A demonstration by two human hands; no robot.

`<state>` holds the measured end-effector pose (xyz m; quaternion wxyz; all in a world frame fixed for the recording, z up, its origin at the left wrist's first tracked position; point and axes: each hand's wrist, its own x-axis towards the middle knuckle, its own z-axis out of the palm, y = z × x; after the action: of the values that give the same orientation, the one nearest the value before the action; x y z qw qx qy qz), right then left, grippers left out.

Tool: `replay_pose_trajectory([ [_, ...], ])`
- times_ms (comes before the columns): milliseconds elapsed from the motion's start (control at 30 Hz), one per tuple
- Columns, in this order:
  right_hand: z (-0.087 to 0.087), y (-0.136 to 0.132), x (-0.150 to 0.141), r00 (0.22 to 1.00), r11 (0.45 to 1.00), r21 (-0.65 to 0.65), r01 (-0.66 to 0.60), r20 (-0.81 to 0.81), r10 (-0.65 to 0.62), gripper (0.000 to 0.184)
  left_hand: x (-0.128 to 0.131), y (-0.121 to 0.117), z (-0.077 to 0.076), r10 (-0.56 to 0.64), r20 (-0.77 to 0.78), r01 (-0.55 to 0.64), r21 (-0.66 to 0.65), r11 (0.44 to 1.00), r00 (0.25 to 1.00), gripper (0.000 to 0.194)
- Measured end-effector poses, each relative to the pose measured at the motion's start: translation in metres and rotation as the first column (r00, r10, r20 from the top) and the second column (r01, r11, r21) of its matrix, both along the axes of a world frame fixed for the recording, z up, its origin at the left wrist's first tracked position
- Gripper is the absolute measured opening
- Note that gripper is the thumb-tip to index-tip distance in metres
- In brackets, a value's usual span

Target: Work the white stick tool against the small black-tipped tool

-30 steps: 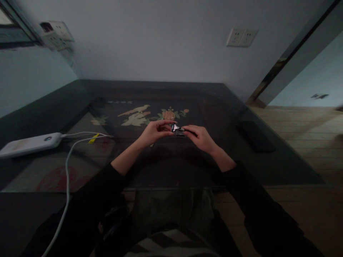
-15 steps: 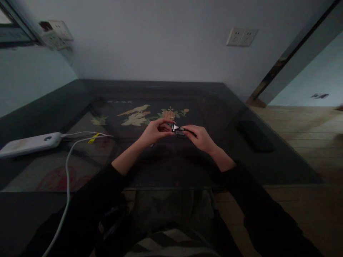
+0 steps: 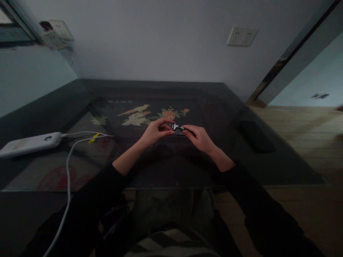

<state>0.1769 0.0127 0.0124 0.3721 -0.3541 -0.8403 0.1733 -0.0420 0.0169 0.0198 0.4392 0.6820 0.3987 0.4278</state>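
Over the middle of the dark glass table (image 3: pixel 268 167), my two hands meet around a small shiny metal object (image 3: pixel 178 130). Its shape is too small and dim to name. My left hand (image 3: pixel 154 132) pinches its left end with curled fingers. My right hand (image 3: pixel 199 137) grips its right end, where a thin dark part sticks out under the fingers. Both arms wear black sleeves.
A white power bank (image 3: pixel 29 143) lies at the table's left with white cables (image 3: pixel 68 167) running toward me. A dark flat object (image 3: pixel 255 135) rests at the right. Under the glass is a bird-and-flower painting (image 3: pixel 144 115). Wall sockets (image 3: pixel 241 36) sit behind; wooden floor to the right.
Both hands stay on the small metal object; the fingers shift slightly around it, and the hands sit a touch closer together.
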Motion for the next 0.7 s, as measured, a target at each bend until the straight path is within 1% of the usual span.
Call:
replay_pose_trajectory([
  [167,0.000,-0.004,-0.003,1.000,0.999,-0.042,0.025,0.005,-0.025,0.020,0.002,0.001,-0.003,0.013,-0.021,-0.012,0.040,0.999,1.000,0.036],
  [267,-0.002,-0.005,-0.005,0.999,0.997,-0.056,0.051,0.005,-0.051,0.018,0.003,-0.001,-0.006,0.057,-0.034,-0.054,0.061,0.997,0.998,0.029],
  [367,-0.005,-0.003,-0.006,0.995,0.995,-0.040,0.096,-0.001,-0.096,0.014,0.005,-0.002,-0.008,0.101,-0.079,-0.094,0.088,0.992,0.992,0.026],
  [533,-0.007,0.006,-0.002,0.988,0.989,0.020,0.146,-0.051,-0.145,0.011,0.007,-0.002,-0.010,0.120,-0.123,-0.105,0.119,0.987,0.985,0.024],
  [600,-0.007,0.012,0.003,0.979,0.982,0.037,0.188,-0.088,-0.184,0.013,0.007,-0.001,-0.012,0.139,-0.153,-0.118,0.136,0.984,0.978,0.023],
  [700,-0.008,0.021,0.012,0.951,0.960,0.043,0.277,-0.154,-0.268,0.015,0.006,0.000,-0.015,0.157,-0.253,-0.107,0.202,0.974,0.955,0.020],
])
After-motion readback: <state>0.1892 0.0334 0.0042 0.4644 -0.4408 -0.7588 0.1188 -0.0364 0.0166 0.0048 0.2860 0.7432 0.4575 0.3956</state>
